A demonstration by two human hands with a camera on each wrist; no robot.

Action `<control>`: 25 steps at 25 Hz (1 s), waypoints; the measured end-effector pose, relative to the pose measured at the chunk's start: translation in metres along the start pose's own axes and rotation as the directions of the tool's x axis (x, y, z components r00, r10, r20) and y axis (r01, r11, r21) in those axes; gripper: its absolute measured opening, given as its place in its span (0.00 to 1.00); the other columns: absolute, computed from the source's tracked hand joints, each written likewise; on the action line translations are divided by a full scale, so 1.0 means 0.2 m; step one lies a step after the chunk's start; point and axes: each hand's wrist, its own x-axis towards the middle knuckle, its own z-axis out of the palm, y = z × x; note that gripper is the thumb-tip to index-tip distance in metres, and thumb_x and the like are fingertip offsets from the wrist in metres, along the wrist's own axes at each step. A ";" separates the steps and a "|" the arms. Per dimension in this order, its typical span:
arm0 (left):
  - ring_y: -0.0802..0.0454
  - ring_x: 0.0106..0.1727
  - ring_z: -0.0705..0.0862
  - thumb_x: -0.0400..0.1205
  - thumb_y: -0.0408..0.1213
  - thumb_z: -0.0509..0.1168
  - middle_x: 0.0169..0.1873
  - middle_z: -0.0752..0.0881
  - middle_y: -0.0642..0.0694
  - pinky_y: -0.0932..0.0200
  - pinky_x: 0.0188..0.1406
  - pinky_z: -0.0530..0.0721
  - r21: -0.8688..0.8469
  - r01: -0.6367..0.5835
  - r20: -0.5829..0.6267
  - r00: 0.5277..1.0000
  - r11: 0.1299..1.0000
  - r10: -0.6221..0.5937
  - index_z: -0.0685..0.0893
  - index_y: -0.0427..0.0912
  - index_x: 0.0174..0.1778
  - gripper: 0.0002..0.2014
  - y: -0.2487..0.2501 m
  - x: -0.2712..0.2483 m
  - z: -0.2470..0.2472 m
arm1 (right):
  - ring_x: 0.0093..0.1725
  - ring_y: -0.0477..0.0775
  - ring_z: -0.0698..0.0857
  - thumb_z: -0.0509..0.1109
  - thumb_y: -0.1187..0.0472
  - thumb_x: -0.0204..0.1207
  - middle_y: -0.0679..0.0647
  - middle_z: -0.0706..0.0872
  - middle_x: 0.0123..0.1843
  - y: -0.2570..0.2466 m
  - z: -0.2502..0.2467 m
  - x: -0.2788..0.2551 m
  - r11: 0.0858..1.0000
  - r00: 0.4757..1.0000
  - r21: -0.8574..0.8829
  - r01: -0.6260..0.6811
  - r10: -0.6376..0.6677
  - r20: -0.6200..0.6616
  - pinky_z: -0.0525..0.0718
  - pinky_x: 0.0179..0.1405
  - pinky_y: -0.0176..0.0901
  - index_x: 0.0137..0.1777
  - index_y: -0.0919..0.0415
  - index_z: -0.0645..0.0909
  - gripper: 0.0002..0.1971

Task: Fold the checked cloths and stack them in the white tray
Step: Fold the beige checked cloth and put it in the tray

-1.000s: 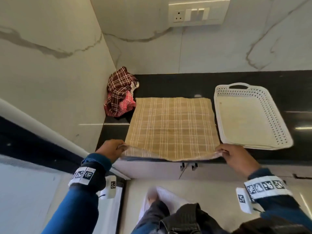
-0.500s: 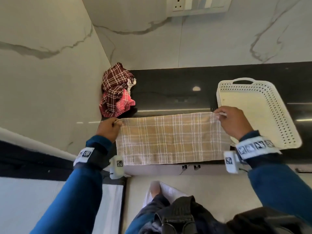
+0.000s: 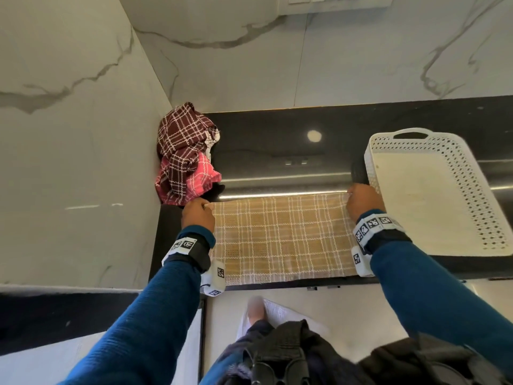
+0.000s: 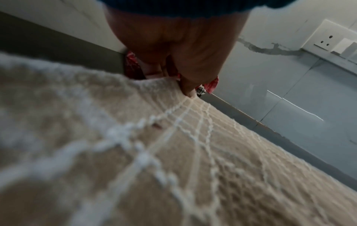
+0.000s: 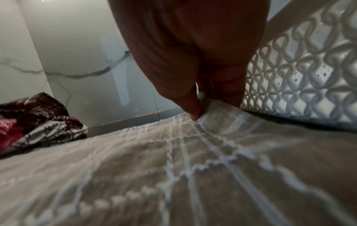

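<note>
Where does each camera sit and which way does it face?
Head: looks down at the tan cloth, white tray, both hands and blue sleeves.
Left wrist: along the left hand pinching a cloth corner, toward the wall socket.
Right wrist: along the right hand pinching a corner beside the tray.
All share the cloth.

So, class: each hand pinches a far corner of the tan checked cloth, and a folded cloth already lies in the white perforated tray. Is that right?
Not quite. The white perforated tray holds no cloth; the head view shows its floor bare. The rest stands: the left hand and right hand each pinch a far corner of the tan checked cloth.
</note>
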 end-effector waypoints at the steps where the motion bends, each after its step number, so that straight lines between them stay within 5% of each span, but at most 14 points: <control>1: 0.45 0.50 0.81 0.86 0.34 0.60 0.57 0.85 0.40 0.52 0.50 0.79 0.015 0.005 0.002 1.000 1.000 -0.005 0.86 0.41 0.55 0.09 0.00 0.00 0.00 | 0.53 0.72 0.88 0.63 0.75 0.80 0.72 0.88 0.55 0.00 0.01 0.01 1.000 1.000 -0.003 -0.006 0.006 -0.002 0.86 0.53 0.57 0.57 0.72 0.85 0.12; 6: 0.37 0.62 0.82 0.85 0.36 0.60 0.65 0.80 0.40 0.43 0.58 0.82 0.092 0.074 0.010 0.997 0.993 -0.075 0.77 0.42 0.65 0.13 0.04 -0.02 -0.03 | 0.58 0.75 0.84 0.65 0.76 0.78 0.72 0.78 0.66 -0.06 0.01 -0.03 0.998 0.999 -0.056 -0.013 0.010 -0.050 0.85 0.58 0.63 0.66 0.73 0.76 0.16; 8: 0.39 0.64 0.80 0.84 0.38 0.61 0.67 0.77 0.39 0.43 0.60 0.83 0.303 -0.009 -0.011 1.000 0.953 0.013 0.74 0.39 0.69 0.17 0.12 -0.09 -0.06 | 0.62 0.72 0.82 0.68 0.73 0.77 0.69 0.77 0.67 -0.12 -0.04 -0.08 0.996 0.991 -0.058 0.064 -0.070 -0.111 0.83 0.59 0.60 0.68 0.69 0.73 0.20; 10: 0.42 0.64 0.80 0.83 0.38 0.62 0.65 0.78 0.40 0.44 0.63 0.83 0.389 -0.218 0.054 0.975 0.895 0.214 0.78 0.40 0.66 0.16 0.24 -0.22 -0.01 | 0.64 0.64 0.83 0.66 0.68 0.80 0.63 0.79 0.68 -0.27 -0.05 -0.19 0.973 0.981 0.145 0.179 -0.165 -0.103 0.80 0.58 0.48 0.69 0.64 0.75 0.18; 12: 0.42 0.76 0.73 0.86 0.40 0.58 0.76 0.74 0.41 0.44 0.77 0.74 0.313 -0.516 0.292 0.851 0.797 0.437 0.74 0.42 0.77 0.21 0.34 -0.34 0.14 | 0.72 0.60 0.79 0.63 0.64 0.85 0.60 0.75 0.77 -0.45 0.03 -0.34 0.913 0.943 0.261 0.314 -0.332 0.028 0.79 0.65 0.48 0.77 0.60 0.71 0.21; 14: 0.44 0.87 0.52 0.90 0.47 0.49 0.88 0.53 0.44 0.44 0.86 0.53 0.314 -0.660 0.516 0.722 0.682 0.461 0.53 0.45 0.88 0.29 0.36 -0.36 0.30 | 0.87 0.62 0.60 0.59 0.58 0.88 0.59 0.56 0.89 -0.55 0.20 -0.41 0.888 0.852 0.120 0.444 -0.460 0.251 0.65 0.83 0.61 0.87 0.58 0.58 0.29; 15: 0.46 0.88 0.43 0.90 0.51 0.45 0.88 0.43 0.47 0.44 0.87 0.46 0.360 -0.681 0.573 0.701 0.638 0.425 0.45 0.48 0.88 0.31 0.32 -0.34 0.34 | 0.89 0.61 0.49 0.55 0.53 0.89 0.57 0.46 0.91 -0.54 0.28 -0.40 0.877 0.813 0.031 0.479 -0.457 0.362 0.54 0.86 0.65 0.89 0.57 0.49 0.32; 17: 0.48 0.87 0.33 0.88 0.60 0.40 0.86 0.33 0.50 0.43 0.86 0.39 0.425 -0.672 0.595 0.712 0.606 0.373 0.35 0.51 0.87 0.34 0.18 -0.27 0.33 | 0.88 0.60 0.34 0.47 0.41 0.88 0.52 0.31 0.89 -0.41 0.36 -0.34 0.874 0.814 -0.101 0.475 -0.392 0.429 0.41 0.86 0.68 0.89 0.53 0.36 0.36; 19: 0.48 0.85 0.30 0.86 0.65 0.37 0.84 0.28 0.50 0.43 0.85 0.37 0.452 -0.624 0.556 0.756 0.637 0.346 0.32 0.53 0.86 0.37 0.02 -0.20 0.24 | 0.86 0.61 0.28 0.41 0.32 0.84 0.53 0.24 0.86 -0.20 0.34 -0.26 0.927 0.891 -0.179 0.331 -0.244 0.382 0.38 0.85 0.68 0.86 0.53 0.28 0.41; 22: 0.46 0.86 0.31 0.85 0.66 0.35 0.85 0.28 0.45 0.45 0.85 0.35 0.528 -0.556 0.506 0.813 0.642 0.287 0.34 0.47 0.87 0.39 -0.11 -0.09 0.13 | 0.87 0.63 0.30 0.39 0.28 0.82 0.59 0.24 0.86 -0.01 0.27 -0.18 0.963 0.949 -0.222 0.149 -0.077 0.305 0.38 0.86 0.65 0.86 0.59 0.26 0.46; 25: 0.45 0.86 0.32 0.87 0.62 0.40 0.85 0.29 0.42 0.44 0.85 0.36 0.538 -0.508 0.493 0.837 0.673 0.238 0.35 0.43 0.87 0.39 -0.01 -0.11 0.12 | 0.88 0.64 0.33 0.42 0.33 0.85 0.62 0.27 0.87 -0.12 0.24 -0.23 0.981 0.960 -0.162 0.111 -0.064 0.271 0.42 0.87 0.66 0.87 0.64 0.29 0.44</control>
